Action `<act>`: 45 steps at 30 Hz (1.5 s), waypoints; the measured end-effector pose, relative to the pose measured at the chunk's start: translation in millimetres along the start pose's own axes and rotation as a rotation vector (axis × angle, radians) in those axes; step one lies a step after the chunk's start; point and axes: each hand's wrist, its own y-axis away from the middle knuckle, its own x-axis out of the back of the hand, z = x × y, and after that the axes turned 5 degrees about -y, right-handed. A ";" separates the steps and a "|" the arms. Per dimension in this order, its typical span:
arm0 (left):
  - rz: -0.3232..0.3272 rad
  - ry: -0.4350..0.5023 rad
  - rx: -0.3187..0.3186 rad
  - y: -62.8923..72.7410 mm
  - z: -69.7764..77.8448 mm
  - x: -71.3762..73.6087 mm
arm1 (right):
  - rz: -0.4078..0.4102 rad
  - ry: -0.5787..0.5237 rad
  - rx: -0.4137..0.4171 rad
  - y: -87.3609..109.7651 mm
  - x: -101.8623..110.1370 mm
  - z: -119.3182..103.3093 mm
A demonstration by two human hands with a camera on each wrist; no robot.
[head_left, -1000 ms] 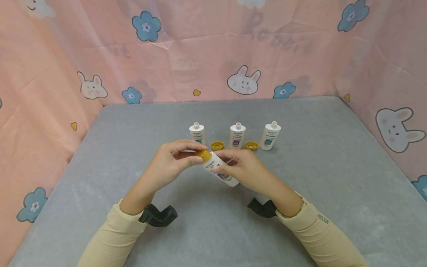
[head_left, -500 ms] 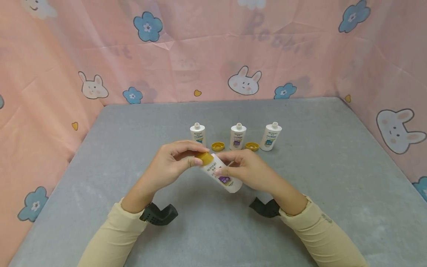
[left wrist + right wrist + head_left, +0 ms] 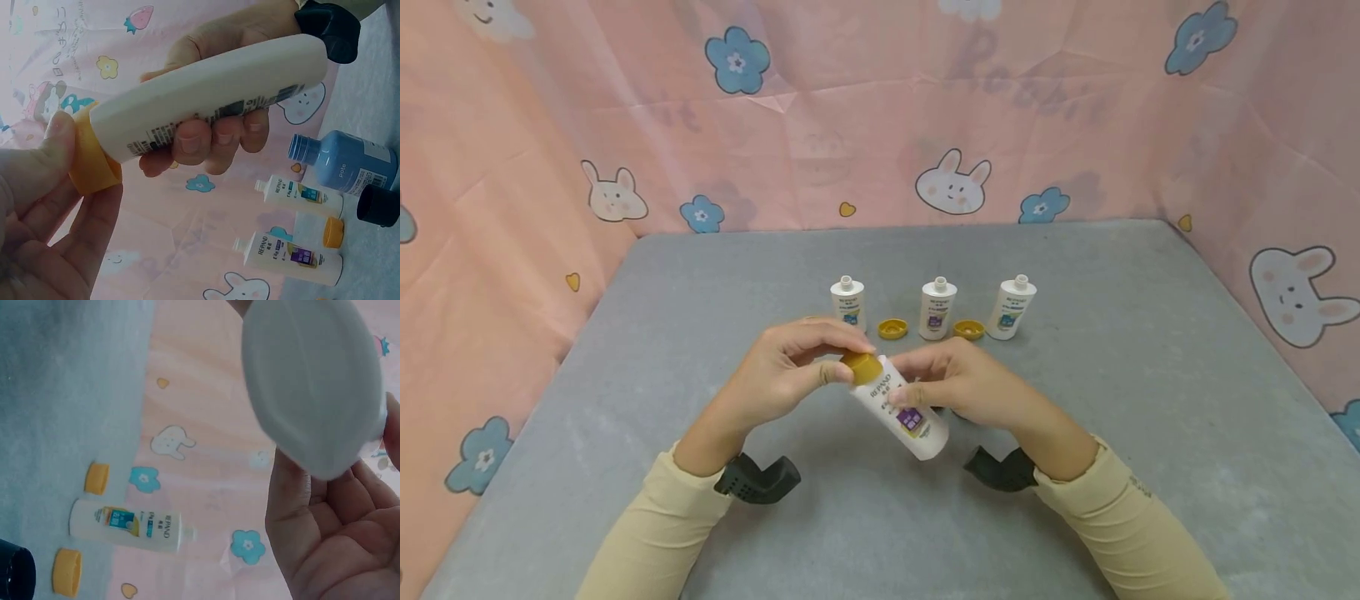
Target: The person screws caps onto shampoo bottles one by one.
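While left fingers (image 3: 837, 334) pinch the cap (image 3: 862, 368) and right fingers (image 3: 922, 359) grip the tilted bottle (image 3: 891, 406) above the worktop (image 3: 1150, 375), three uncapped white bottles (image 3: 938, 305) stand beyond, worktop stretching either side to the curtain (image 3: 865, 125).

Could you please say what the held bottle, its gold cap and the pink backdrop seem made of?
Held bottle: probably plastic, smooth, softly shiny; a faint seam-like line runs along its base.
Gold cap: likely opaque plastic, satin, judging by its even colour.
Pink backdrop: apparently fabric, slightly satiny, with creases and folds.
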 end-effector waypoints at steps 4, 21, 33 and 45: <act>0.066 0.006 0.149 -1.5 4.4 -0.4 | 0.148 0.086 0.036 0.0 -3.4 -1.7; 0.261 0.026 0.580 -6.9 13.1 -14.9 | 0.454 0.414 0.177 0.2 -22.2 -3.1; 0.213 0.073 0.519 -6.6 9.5 -10.8 | 0.411 0.371 0.178 1.4 -17.8 -2.3; 0.128 0.109 0.504 -5.8 8.5 -4.4 | 0.330 0.282 0.111 -1.1 -11.2 -0.7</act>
